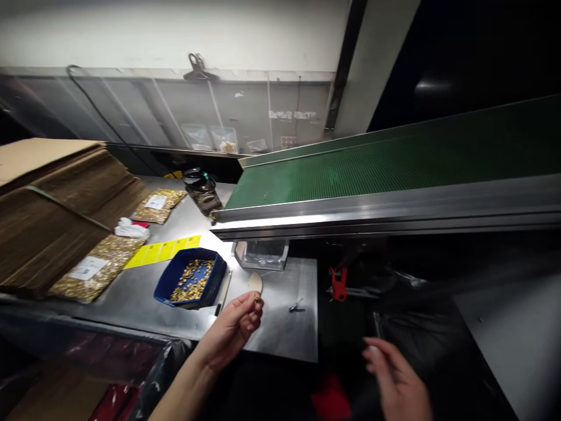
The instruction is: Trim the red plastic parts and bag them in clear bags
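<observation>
My left hand (pixel 241 321) is raised over the front edge of the metal table, thumb and fingers pinched on a small gold-coloured metal piece (pixel 257 299). Behind it on the table stands a blue bin (pixel 162 286) holding many similar small gold pieces (pixel 193 280). Farther right, beyond the table's edge, my right hand (pixel 398 377) is a little blurred. Its thumb and index finger come together; whatever lies between them, if anything, is too small to make out. Beside the bin lie a thin flat tool (pixel 223 292) and a pale rounded piece (pixel 255 283).
A green conveyor belt (pixel 333 169) with a metal side rail slopes up to the right. Flattened cardboard (pixel 56 210) is stacked at left, near bags of gold pieces (pixel 100 266) and yellow labels (pixel 164 251). A jar (pixel 204 193), clear tray (pixel 263 257) and red-handled tool (pixel 338 285) are around.
</observation>
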